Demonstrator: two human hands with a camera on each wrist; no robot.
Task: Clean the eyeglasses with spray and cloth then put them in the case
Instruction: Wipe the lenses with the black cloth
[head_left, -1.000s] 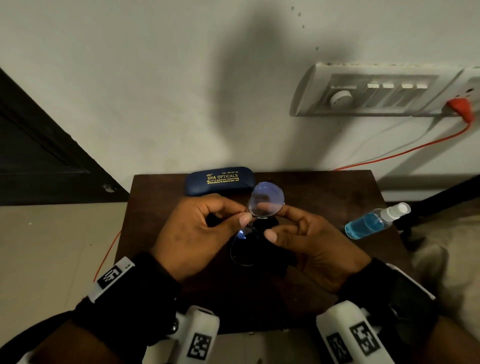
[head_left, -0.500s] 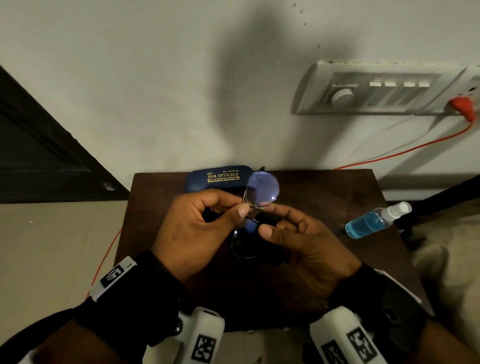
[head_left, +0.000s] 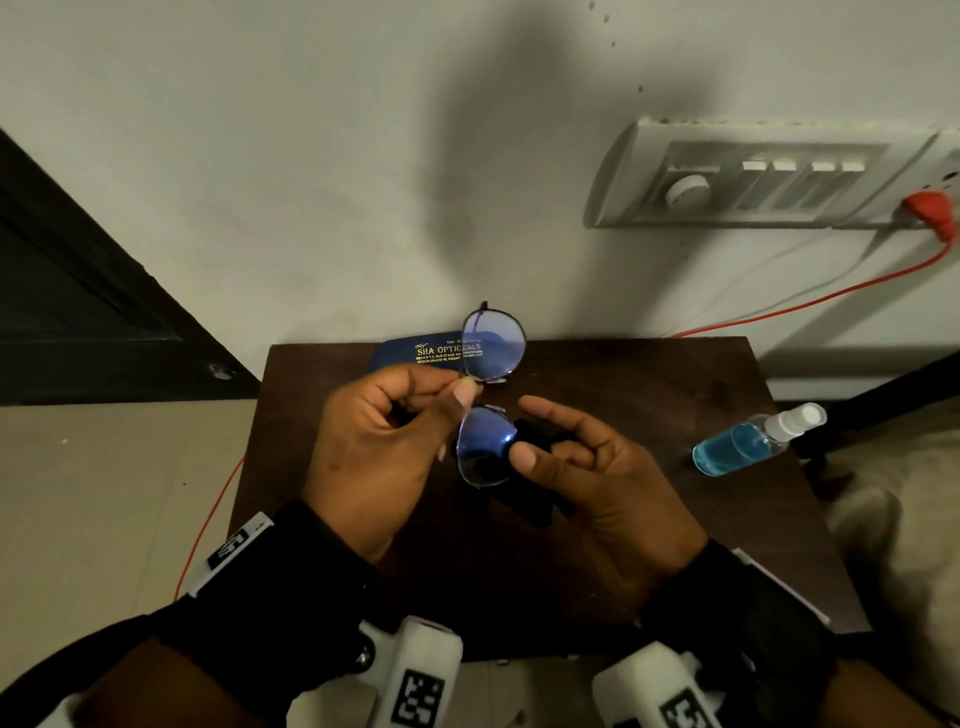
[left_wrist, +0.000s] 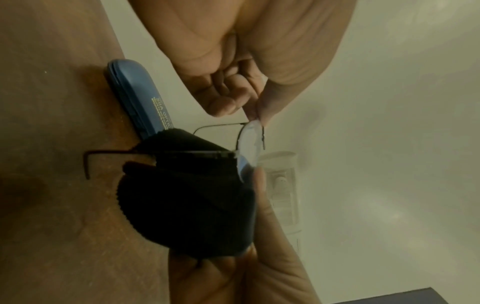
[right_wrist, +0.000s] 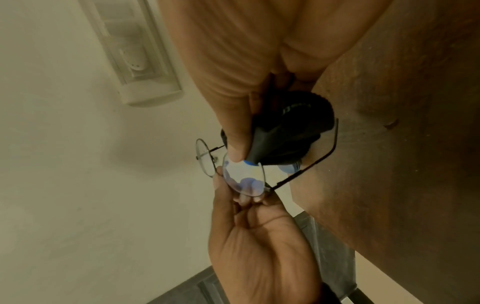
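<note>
- Above a dark wooden surface (head_left: 649, 395), head view: the left hand (head_left: 374, 447) pinches the eyeglasses (head_left: 491, 395) at the bridge; the right hand (head_left: 587, 467) presses a black cloth (head_left: 540, 441) to the near lens. The blue case (head_left: 415, 353) lies shut at the far edge, the spray bottle (head_left: 753, 441) at right.
- Left wrist view: thumb and fingertips (left_wrist: 257, 111) nip the frame.
- Right wrist view: the thumb clamps cloth on lens.
</note>
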